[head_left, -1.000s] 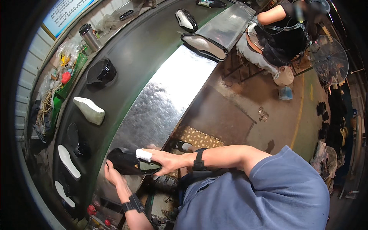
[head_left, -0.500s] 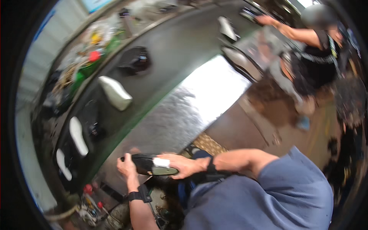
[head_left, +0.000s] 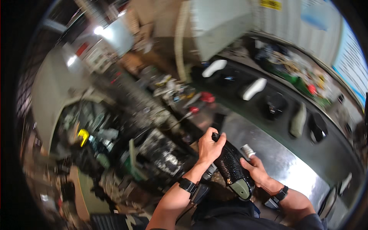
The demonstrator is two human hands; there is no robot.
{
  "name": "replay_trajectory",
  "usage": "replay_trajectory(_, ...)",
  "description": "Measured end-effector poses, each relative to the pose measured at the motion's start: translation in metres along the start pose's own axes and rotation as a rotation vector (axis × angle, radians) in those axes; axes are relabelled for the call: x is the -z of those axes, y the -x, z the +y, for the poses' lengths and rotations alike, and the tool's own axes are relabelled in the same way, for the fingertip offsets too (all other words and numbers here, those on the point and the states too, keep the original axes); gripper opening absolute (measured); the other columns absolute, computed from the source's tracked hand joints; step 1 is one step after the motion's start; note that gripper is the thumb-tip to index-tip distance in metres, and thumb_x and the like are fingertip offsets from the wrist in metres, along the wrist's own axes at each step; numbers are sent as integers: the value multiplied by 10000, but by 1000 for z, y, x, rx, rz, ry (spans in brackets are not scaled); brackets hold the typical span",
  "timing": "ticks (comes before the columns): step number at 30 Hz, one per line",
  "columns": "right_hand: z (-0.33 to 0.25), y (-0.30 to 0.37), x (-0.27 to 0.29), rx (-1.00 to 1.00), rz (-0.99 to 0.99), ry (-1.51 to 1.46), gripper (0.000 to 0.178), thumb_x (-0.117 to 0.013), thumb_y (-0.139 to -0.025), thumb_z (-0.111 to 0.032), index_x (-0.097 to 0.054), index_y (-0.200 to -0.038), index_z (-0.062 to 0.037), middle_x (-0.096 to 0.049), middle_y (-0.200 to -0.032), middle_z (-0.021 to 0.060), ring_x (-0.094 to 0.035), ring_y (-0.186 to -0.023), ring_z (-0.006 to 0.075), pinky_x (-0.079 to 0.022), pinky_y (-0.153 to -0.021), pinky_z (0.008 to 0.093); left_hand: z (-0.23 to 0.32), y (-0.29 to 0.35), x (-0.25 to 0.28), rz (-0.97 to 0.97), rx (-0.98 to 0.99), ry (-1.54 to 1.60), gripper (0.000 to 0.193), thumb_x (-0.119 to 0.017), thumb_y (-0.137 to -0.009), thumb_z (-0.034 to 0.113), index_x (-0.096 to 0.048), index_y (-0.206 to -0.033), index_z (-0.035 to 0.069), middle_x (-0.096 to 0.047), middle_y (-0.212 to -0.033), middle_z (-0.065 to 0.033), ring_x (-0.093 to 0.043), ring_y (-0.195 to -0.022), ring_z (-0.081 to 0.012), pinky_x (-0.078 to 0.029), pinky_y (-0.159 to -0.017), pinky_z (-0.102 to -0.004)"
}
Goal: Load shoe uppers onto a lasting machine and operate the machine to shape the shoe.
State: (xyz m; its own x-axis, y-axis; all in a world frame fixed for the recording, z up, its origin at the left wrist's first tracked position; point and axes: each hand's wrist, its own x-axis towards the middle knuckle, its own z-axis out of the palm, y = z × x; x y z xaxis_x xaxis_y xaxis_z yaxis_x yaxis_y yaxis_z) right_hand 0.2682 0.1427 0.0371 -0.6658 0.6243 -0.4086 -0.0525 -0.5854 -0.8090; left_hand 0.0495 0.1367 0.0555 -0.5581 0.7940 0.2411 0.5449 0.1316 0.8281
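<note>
I hold a black, scaly-textured shoe (head_left: pixel 231 163) low over the near edge of a metal worktop. A grey-green last with a small hole shows in its end nearest my body. My left hand (head_left: pixel 210 147) is closed round the far end, the thumb on top. My right hand (head_left: pixel 258 172) grips the right side, thumb on the upper and fingers partly hidden. A small whitish cylinder-like piece (head_left: pixel 248 150) shows by the right fingers; whether it is held or worn I cannot tell.
The metal worktop (head_left: pixel 264 134) borders a dark conveyor belt (head_left: pixel 283 124) carrying pale shoe forms (head_left: pixel 254 89) and black shoes (head_left: pixel 318 127). Behind it runs a ledge of clutter (head_left: pixel 291 65). Machinery (head_left: pixel 157 151) and a yellow piece (head_left: pixel 82 137) are on the left.
My view has swung left, bringing in the machinery and losing the co-worker. The shoe's last-filled end now points toward my body. Both hands still hold the shoe.
</note>
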Motion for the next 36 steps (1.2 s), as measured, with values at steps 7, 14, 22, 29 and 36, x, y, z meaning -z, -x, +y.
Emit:
replay_trajectory(7,35,-55,-195,276,-147,97,465,-643,-983,-73,-493,-1411,28,-640,-1222,36,-572,-1045,96,-455,-920,246,-70,9,203,519,205,173,368,-596,-981,359,-580,-885,4,-606,-794,-128,-548,-747,-228,-440,-705,-391)
replay_trajectory(14,88,-105,-357,96,-204,66,309,-750,-927,-197,-605,-1124,-9,-643,-942,-17,-559,-830,67,-462,-699,251,-160,30,420,875,84,-434,676,-790,-830,241,-457,-1374,18,-527,-1283,-177,-485,-1213,-324,-351,-1070,-439)
replay_trajectory(22,110,-128,-457,35,-190,39,397,-794,-888,-317,-551,-1008,-27,-568,-801,-8,-522,-722,97,-458,-587,290,-264,51,481,793,68,-211,882,-789,-774,30,-346,-1532,116,-443,-1424,-240,-426,-1319,-413,-337,-1121,-474)
replay_trajectory(29,88,-130,-528,-93,-270,-76,167,-731,-929,-155,-647,-1047,-71,-699,-893,34,-661,-776,141,-538,-656,313,-299,179,480,416,377,133,649,-727,-856,185,-481,-1412,-41,-497,-1397,-177,-468,-1298,-341,-347,-1114,-422)
replay_trajectory(36,120,-190,-576,-35,-277,-136,417,-681,-959,-187,-506,-1308,-43,-648,-1101,114,-637,-868,190,-558,-719,346,-242,102,504,574,462,1026,288,-568,-1033,291,-664,-1069,22,-684,-1020,-38,-637,-896,-140,-486,-795,-278)
